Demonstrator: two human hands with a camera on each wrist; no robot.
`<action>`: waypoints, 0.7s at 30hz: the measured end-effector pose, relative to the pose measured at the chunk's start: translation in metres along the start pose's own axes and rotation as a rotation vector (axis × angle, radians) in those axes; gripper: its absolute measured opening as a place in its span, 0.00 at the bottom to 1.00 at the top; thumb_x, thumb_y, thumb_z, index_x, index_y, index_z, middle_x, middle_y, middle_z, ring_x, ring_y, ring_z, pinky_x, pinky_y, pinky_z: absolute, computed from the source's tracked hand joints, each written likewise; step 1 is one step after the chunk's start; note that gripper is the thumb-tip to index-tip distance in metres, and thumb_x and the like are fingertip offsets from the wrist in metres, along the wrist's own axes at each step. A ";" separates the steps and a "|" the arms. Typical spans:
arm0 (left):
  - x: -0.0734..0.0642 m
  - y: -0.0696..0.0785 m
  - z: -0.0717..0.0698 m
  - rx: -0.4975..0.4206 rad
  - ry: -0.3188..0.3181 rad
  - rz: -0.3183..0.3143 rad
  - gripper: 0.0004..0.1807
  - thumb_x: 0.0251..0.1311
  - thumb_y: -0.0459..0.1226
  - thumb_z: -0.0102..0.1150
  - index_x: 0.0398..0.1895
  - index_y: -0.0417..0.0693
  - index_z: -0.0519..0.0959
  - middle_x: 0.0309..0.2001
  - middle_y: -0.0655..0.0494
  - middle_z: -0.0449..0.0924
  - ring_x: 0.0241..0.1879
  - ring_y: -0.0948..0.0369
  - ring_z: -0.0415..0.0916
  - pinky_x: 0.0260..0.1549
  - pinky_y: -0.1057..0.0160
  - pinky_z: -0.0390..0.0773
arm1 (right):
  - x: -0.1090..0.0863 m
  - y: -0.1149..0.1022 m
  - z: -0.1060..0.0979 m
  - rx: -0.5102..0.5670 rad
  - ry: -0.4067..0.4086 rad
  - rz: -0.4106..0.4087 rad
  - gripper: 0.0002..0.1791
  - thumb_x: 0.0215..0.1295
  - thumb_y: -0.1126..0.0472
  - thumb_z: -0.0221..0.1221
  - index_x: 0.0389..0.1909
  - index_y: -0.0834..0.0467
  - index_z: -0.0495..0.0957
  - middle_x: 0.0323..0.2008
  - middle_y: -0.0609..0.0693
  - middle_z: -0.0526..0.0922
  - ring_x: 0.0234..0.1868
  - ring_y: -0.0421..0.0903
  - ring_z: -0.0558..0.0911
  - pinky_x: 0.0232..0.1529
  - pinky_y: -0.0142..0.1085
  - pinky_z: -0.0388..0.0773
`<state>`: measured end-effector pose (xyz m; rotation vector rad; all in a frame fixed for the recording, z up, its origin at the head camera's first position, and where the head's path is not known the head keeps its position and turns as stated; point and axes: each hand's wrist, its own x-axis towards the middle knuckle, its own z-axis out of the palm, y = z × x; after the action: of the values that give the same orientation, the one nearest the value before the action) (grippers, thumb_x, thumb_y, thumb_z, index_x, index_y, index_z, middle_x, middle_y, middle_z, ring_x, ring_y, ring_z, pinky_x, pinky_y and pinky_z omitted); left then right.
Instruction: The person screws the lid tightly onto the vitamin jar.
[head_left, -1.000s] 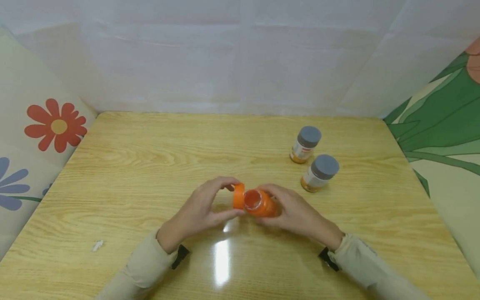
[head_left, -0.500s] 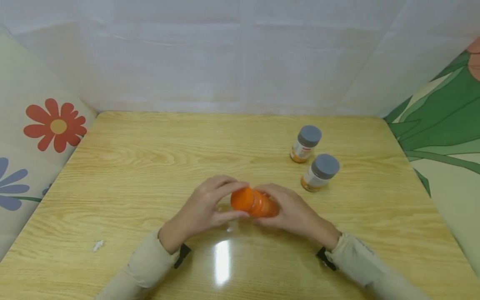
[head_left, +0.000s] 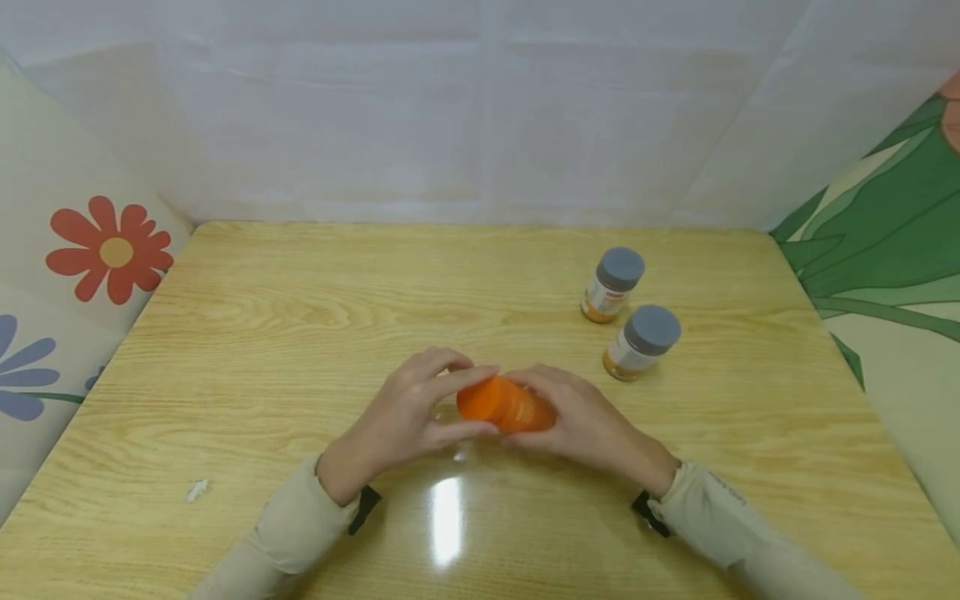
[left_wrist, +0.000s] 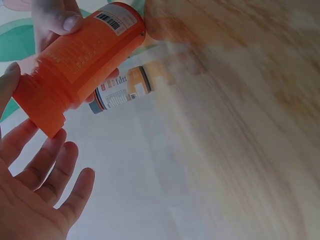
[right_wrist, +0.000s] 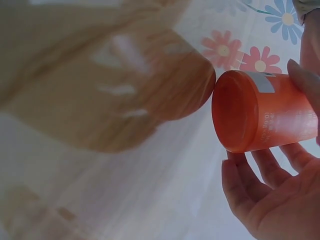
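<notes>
An orange bottle (head_left: 527, 410) leans toward the left over the table, its lower edge close to the wood in the right wrist view. Thumb and fingers of my right hand (head_left: 581, 417) grip its body from the right. On its mouth sits an orange cap (head_left: 480, 402), which looks slightly tilted against the neck in the left wrist view. My left hand (head_left: 408, 412) pinches this cap between thumb and fingertips, while its other fingers spread apart below. A printed label with a barcode (left_wrist: 111, 20) shows near the bottle's base.
Two jars with grey lids, a rear one (head_left: 611, 285) and a nearer one (head_left: 641, 343), stand upright to the right behind my right hand. A small white scrap (head_left: 197, 490) lies at the left. White sheeting (head_left: 480, 117) rises behind the wooden table (head_left: 315, 283).
The cap, held beside the open mouth a second ago, has come over it and now covers it. Both hands keep their hold and have barely shifted.
</notes>
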<state>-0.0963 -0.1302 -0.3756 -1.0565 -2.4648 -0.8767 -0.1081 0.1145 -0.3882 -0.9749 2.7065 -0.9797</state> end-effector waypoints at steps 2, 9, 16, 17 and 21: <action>0.000 0.000 0.000 -0.004 0.001 -0.001 0.32 0.47 0.53 0.74 0.56 0.50 0.82 0.46 0.53 0.83 0.44 0.60 0.78 0.44 0.64 0.82 | 0.000 0.000 0.000 -0.005 -0.001 0.002 0.37 0.48 0.45 0.75 0.61 0.48 0.75 0.49 0.42 0.83 0.46 0.38 0.81 0.48 0.38 0.81; -0.001 -0.002 0.001 -0.009 0.005 0.005 0.32 0.47 0.53 0.73 0.56 0.51 0.82 0.46 0.53 0.83 0.44 0.61 0.78 0.46 0.62 0.82 | 0.000 0.000 0.000 -0.011 -0.004 0.006 0.38 0.49 0.45 0.75 0.62 0.49 0.75 0.51 0.44 0.83 0.47 0.39 0.82 0.49 0.40 0.81; 0.000 -0.003 0.001 -0.022 -0.017 0.021 0.31 0.49 0.53 0.72 0.57 0.51 0.82 0.47 0.54 0.83 0.46 0.61 0.79 0.48 0.64 0.82 | 0.001 0.001 0.000 -0.013 0.001 -0.005 0.39 0.49 0.45 0.75 0.63 0.49 0.75 0.52 0.44 0.84 0.49 0.40 0.82 0.51 0.42 0.81; 0.000 -0.003 0.001 -0.027 -0.022 0.021 0.31 0.49 0.53 0.72 0.57 0.51 0.82 0.47 0.54 0.83 0.47 0.60 0.79 0.48 0.63 0.82 | 0.001 0.001 -0.001 -0.010 0.000 -0.005 0.39 0.49 0.45 0.75 0.63 0.49 0.75 0.52 0.44 0.84 0.49 0.40 0.82 0.51 0.42 0.81; 0.000 -0.003 0.000 -0.049 -0.045 0.018 0.31 0.50 0.51 0.72 0.57 0.50 0.81 0.49 0.53 0.82 0.48 0.60 0.78 0.49 0.64 0.82 | 0.001 0.000 -0.001 -0.002 -0.008 -0.005 0.39 0.50 0.45 0.74 0.64 0.48 0.74 0.54 0.45 0.84 0.50 0.41 0.82 0.52 0.42 0.81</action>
<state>-0.0981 -0.1317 -0.3766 -1.1243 -2.4782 -0.9220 -0.1094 0.1145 -0.3876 -0.9836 2.7005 -0.9727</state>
